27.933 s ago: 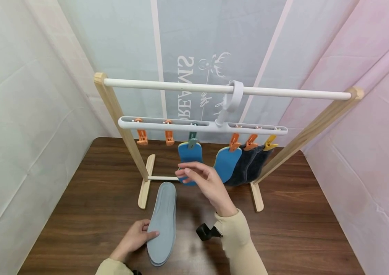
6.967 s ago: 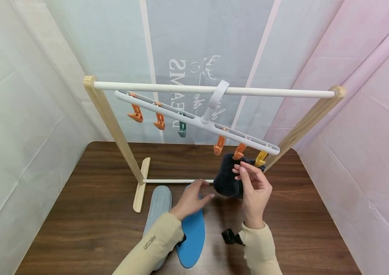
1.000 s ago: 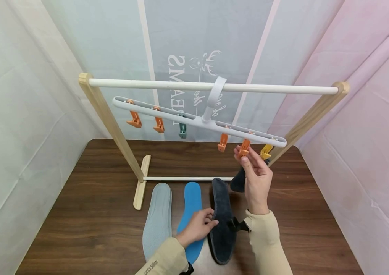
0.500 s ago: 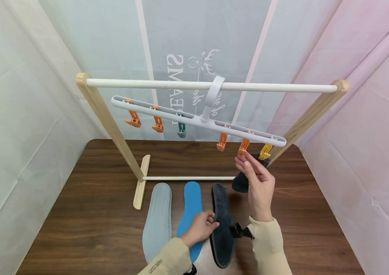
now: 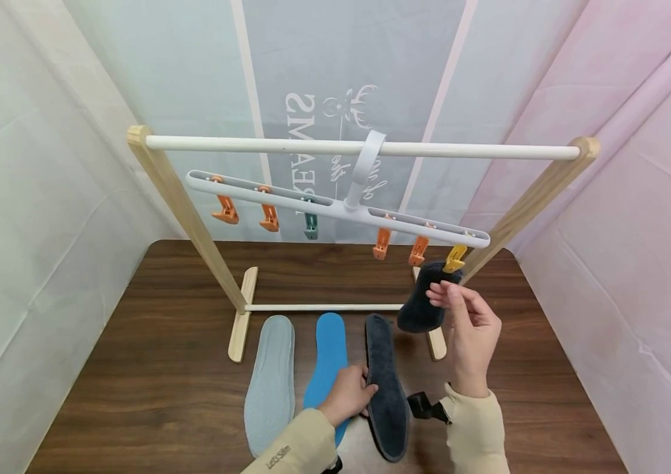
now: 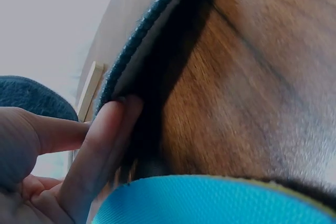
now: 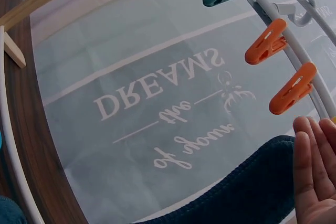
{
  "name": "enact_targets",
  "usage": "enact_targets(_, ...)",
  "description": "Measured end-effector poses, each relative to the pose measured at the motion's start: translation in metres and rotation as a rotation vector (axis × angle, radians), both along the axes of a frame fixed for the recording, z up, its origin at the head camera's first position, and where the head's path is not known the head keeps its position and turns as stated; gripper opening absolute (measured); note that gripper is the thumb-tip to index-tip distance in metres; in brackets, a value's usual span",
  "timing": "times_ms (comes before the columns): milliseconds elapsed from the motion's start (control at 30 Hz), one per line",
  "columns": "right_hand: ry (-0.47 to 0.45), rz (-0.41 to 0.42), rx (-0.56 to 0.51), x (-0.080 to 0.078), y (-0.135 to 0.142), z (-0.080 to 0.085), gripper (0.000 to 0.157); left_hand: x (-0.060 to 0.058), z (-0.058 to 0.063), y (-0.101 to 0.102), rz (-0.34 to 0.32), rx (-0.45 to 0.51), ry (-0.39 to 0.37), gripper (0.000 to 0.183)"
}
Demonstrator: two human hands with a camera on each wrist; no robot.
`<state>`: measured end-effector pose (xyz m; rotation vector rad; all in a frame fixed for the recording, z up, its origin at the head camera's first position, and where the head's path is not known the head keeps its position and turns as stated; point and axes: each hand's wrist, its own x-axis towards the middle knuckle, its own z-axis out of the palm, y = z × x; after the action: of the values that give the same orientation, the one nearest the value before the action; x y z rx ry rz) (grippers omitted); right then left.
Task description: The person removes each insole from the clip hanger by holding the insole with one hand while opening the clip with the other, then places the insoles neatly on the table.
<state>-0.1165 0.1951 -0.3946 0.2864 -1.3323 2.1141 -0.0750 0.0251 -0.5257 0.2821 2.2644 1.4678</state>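
A dark fuzzy insole [image 5: 390, 408] lies on the wooden table, its near-left edge pinched between the thumb and fingers of my left hand [image 5: 348, 394]. In the left wrist view that edge [image 6: 123, 59] is raised off the wood. Another dark insole [image 5: 421, 306] hangs from a yellow clip [image 5: 456, 259] at the hanger's right end. My right hand [image 5: 473, 332] is just below this clip, its fairly straight fingertips at the hanging insole's upper part. The right wrist view shows those fingers [image 7: 315, 166] in front of the insole; whether they press on it, I cannot tell.
A grey hanger [image 5: 276, 197] hangs askew from the rack's white rod [image 5: 240, 144]. Its orange clips [image 5: 381, 243] and green clip [image 5: 311, 226] hold nothing. On the table lie a blue insole [image 5: 329, 345] and grey insoles [image 5: 270, 388]. Wooden posts [image 5: 193, 224] flank the hanger.
Earlier, blue insoles hung on the hanger; now blue and dark ones lie on the table. My right hand has moved from the orange clip rightward to the hanging insole. My left hand stays put.
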Motion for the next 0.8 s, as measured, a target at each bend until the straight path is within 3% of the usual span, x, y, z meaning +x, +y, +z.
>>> enact_targets(167,0.048,-0.098,-0.082,0.001,0.002,0.001,0.016,-0.001,0.000,0.003,0.011,-0.068,0.022,0.027)
enact_targets(367,0.056,-0.128,-0.103,0.001,0.005,-0.001,0.016,-0.003,0.000,0.007,0.011,-0.138,0.050,0.035)
enact_targets(567,0.051,-0.166,-0.115,0.001,0.005,0.000,0.014,-0.002,0.000,0.011,0.020,-0.214,0.131,0.066)
enact_targets(800,0.044,-0.247,-0.137,-0.001,0.006,0.001,0.015,-0.004,0.001,0.013,-0.007,-0.325,0.250,0.061)
